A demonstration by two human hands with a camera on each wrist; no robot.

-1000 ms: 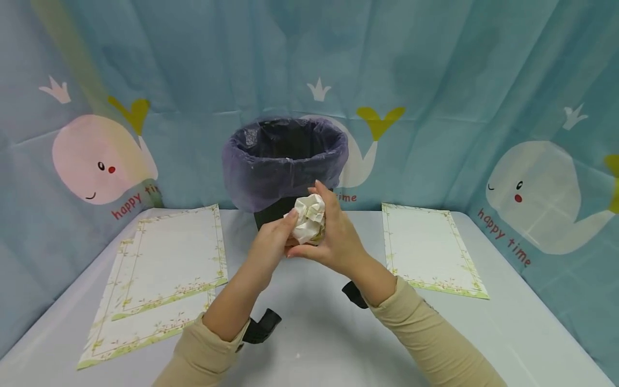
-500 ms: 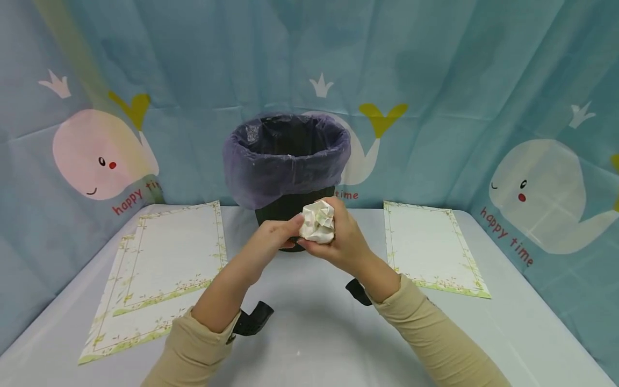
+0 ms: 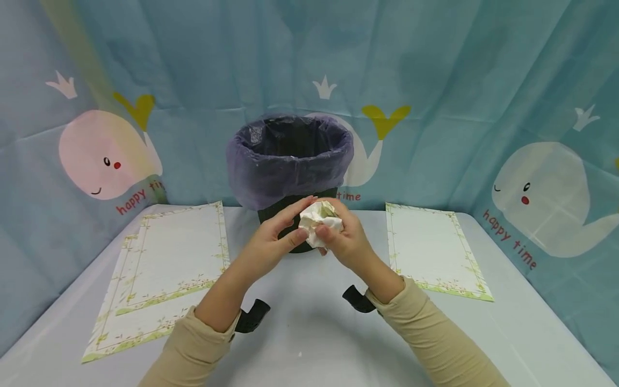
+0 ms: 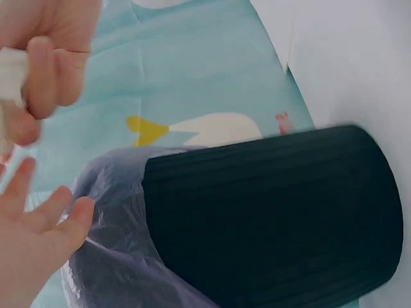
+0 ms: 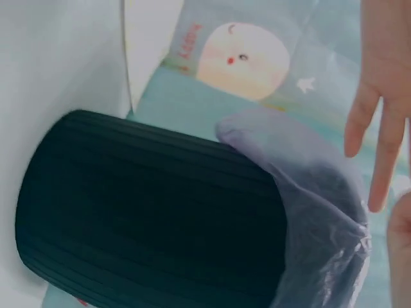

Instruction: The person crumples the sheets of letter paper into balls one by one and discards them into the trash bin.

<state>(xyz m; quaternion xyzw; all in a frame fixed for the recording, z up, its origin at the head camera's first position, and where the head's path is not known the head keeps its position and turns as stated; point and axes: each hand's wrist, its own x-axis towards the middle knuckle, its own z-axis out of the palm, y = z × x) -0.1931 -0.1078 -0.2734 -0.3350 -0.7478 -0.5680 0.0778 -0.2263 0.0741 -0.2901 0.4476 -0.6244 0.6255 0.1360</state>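
Note:
A crumpled ball of white paper (image 3: 317, 214) is held up between both hands in the head view, in front of the lower part of a black bin (image 3: 302, 200). My right hand (image 3: 352, 236) grips the ball, its thumb pressed on the near side. My left hand (image 3: 265, 244) is beside the ball with thumb and fingers spread, the thumb tip right at the paper. In the left wrist view, the left hand (image 4: 38, 240) shows loosely extended fingers below the right hand (image 4: 61, 61), which curls round the paper (image 4: 11, 74).
A purple plastic liner (image 3: 285, 174) is folded over the bin's rim. Two overlapping sheets with floral borders (image 3: 179, 247) lie on the white table (image 3: 309, 333) at left. Another bordered sheet (image 3: 435, 247) lies at right. A blue whale-print curtain (image 3: 203, 70) surrounds the table.
Both hands have turned the paper ball and shifted their fingers about it. The right thumb has come onto its near face, and the left fingers have spread. The sheets and bin stay put.

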